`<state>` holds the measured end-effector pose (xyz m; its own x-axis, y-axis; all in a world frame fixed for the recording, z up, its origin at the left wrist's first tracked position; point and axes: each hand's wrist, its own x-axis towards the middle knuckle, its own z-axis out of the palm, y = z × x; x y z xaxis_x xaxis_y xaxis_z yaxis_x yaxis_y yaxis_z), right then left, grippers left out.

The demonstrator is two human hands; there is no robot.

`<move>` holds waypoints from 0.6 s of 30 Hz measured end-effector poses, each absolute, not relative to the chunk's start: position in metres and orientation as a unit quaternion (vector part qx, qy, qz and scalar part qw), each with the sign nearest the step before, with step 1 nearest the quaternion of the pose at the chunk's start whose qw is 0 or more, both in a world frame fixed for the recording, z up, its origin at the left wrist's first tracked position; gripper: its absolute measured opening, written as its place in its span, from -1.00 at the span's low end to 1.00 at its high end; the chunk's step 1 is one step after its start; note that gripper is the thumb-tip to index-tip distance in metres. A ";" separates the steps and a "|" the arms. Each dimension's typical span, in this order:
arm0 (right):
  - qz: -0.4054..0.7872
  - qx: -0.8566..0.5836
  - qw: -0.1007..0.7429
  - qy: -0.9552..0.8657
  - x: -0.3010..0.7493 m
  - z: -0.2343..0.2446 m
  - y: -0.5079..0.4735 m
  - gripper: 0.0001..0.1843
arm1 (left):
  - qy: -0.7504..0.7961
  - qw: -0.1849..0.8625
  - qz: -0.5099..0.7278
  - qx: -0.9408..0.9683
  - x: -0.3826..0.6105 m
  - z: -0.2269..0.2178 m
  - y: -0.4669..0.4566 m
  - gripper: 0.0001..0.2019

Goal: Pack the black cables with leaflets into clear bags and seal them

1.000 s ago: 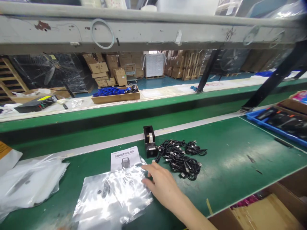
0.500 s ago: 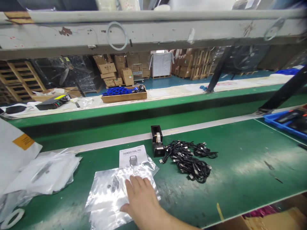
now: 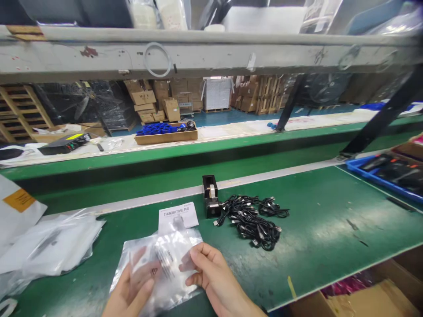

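A clear plastic bag [image 3: 170, 277] with printed caution text is held up between my two hands above the green bench. My left hand [image 3: 130, 290] grips its left side, with fingers behind the film and thumb in front. My right hand [image 3: 214, 273] pinches the right edge between thumb and fingers. More clear bags [image 3: 127, 248] lie flat underneath. Just beyond them is a printed booklet [image 3: 178, 216] reading "THUNDER TRAIL PRO", its lower part covered by plastic. Right of the booklet stands a black tape dispenser [image 3: 210, 198], beside a pile of black cables [image 3: 254, 222].
White plastic-wrapped packets [image 3: 56, 246] are stacked at left. A blue tray [image 3: 390, 176] of dark items sits at far right. On the raised ledge are a carton of blue parts [image 3: 167, 137] and a black device [image 3: 64, 143]. A grey beam [image 3: 211, 55] crosses overhead.
My left hand has come into view. My right hand has gone from resting on the bags to pinching one bag's edge, and that bag is lifted between both hands. The view has shifted slightly.
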<state>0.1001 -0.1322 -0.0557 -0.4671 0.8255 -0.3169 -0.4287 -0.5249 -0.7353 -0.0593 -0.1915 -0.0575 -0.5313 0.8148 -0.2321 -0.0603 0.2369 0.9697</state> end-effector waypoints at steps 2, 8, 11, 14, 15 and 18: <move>0.790 -0.383 0.344 -0.333 0.114 -0.069 -0.131 -0.71 | 0.684 0.430 0.508 0.299 -0.051 -0.063 -0.175 -0.24; 0.409 -0.495 0.305 -0.703 0.152 -0.067 -0.125 -0.83 | 0.794 0.253 0.237 0.500 -0.058 -0.067 -0.160 -0.37; 0.226 -0.455 0.235 -0.829 0.136 -0.054 -0.106 -0.77 | 0.810 0.031 0.165 0.561 -0.063 -0.071 -0.157 -0.27; 0.102 -0.397 0.167 -0.897 0.104 -0.051 -0.076 -0.71 | 0.715 -0.170 0.180 0.653 -0.060 -0.081 -0.156 -0.30; 0.074 -0.368 0.150 -0.914 0.095 -0.051 -0.066 -0.68 | 0.677 -0.181 0.182 0.690 -0.058 -0.086 -0.157 -0.35; 0.043 -0.306 0.084 -0.947 0.074 -0.055 -0.043 -0.60 | 0.587 -0.120 0.158 0.785 -0.050 -0.103 -0.163 -0.40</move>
<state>0.0737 -0.0431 -0.0549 -0.7987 0.5867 0.1333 0.5723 0.8093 -0.1327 -0.0504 -0.1627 -0.1034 0.2604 0.8839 0.3885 0.9595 -0.2817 -0.0022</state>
